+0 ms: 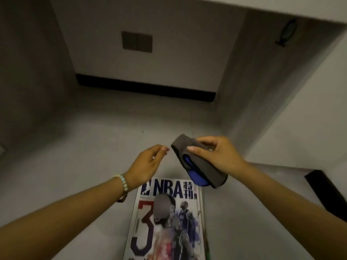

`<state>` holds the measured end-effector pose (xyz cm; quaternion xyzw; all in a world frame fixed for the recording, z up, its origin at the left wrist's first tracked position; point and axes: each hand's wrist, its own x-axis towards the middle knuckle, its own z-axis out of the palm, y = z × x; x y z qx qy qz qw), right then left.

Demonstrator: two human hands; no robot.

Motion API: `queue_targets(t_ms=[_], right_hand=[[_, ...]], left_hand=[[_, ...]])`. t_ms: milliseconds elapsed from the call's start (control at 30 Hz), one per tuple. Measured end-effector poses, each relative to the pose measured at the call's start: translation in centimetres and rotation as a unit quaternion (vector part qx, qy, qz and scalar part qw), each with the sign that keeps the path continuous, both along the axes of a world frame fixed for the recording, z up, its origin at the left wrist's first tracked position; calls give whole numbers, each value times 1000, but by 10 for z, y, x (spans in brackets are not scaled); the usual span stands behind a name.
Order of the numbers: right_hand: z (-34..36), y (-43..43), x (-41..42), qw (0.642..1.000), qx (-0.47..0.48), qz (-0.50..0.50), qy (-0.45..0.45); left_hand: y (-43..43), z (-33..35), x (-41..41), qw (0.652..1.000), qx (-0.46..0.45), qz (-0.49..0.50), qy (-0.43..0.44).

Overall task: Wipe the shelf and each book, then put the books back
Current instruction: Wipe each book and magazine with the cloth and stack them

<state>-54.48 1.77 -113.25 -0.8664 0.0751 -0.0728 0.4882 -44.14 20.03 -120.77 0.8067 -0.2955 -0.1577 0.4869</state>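
Observation:
A folded grey cloth (203, 167) with a blue inner side is gripped by my right hand (216, 154), thumb on top, and held in the air above the shelf. My left hand (148, 162) hovers just left of the cloth with fingers loosely curled and nothing in it; a small gap separates it from the cloth. Below both hands a magazine (167, 218) with "NBA" on its cover lies flat on the grey shelf surface (93, 139), its lower edge cut off by the frame.
The shelf is a grey recess with side walls left and right and a back wall carrying a dark switch plate (137, 41). A black strip (146, 89) runs along the base of the back wall. A dark edge (328, 192) shows at the right.

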Motion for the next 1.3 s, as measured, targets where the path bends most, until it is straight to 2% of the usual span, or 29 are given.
queue_targets(t_ms=[67,133,167,233,300,433,500,633,700,767,833,1000,1200,1300], right_hand=[[-59,8,-8,987,-99,86,92],[-119,18,-23,951,-159,167,205],[-144,21,-31,933,-196,198,226],[-182,25,-43,917,-261,224,201],[-200,28,-47,915,-307,204,162],[-220,47,-45,912,-349,172,130],[-225,66,-45,906,-354,199,121],[-227,90,-36,877,-357,320,25],[-228,80,-17,884,-377,276,26],[-228,70,2,912,-362,179,73],[-230,77,13,919,-362,126,96],[-239,94,17,890,-394,225,53],[-232,71,35,919,-370,98,99],[-235,88,16,914,-361,173,64]], left_hand=[[18,-40,-9,999,25,31,27],[37,-68,-20,995,57,62,49],[46,-80,-25,994,66,65,60],[61,-98,-33,991,69,43,105],[69,-110,-38,983,76,18,169],[77,-121,-41,969,56,19,241],[78,-121,-40,960,42,32,276],[81,-119,-30,934,53,39,351],[83,-120,-26,926,68,46,367],[85,-120,-24,926,76,46,367],[84,-119,-23,927,82,43,364],[86,-118,-20,927,78,41,364],[88,-117,-26,937,97,22,336],[90,-118,-31,943,46,20,328]])
